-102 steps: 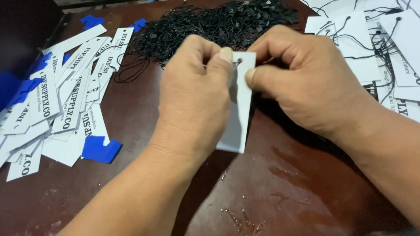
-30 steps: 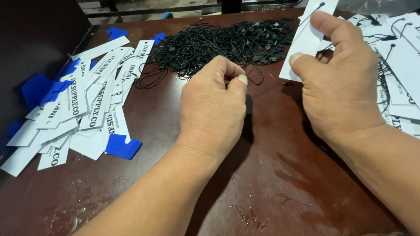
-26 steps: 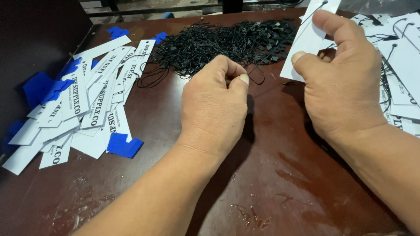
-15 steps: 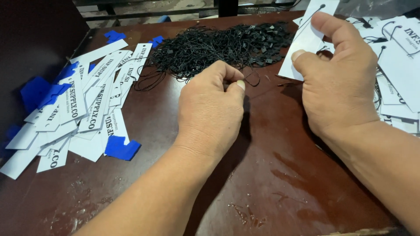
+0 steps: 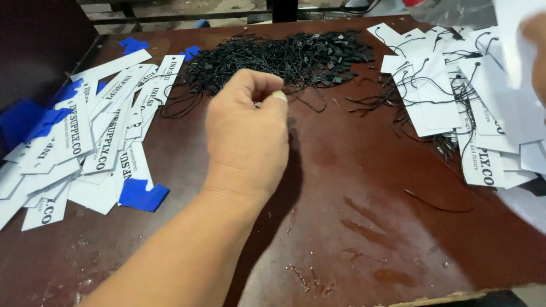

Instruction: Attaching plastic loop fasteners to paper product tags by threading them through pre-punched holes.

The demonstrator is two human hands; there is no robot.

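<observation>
Pinching at black strings point(image 5: 284, 57) | left hand point(image 5: 247, 131) curled | right hand point(image 5: 537, 45) blurred, grip unclear | table point(image 5: 364, 187) bare

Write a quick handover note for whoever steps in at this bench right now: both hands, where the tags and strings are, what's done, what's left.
Left hand: fingers curled at the near edge of the black string pile, pinch not visible.
Right hand: barely in view at the right edge, behind a blurred white tag.
Strung tags: heaped at right, loops attached.
Unstrung tags: spread at left, white and blue.
Done: the right heap. Left: the left spread.
</observation>
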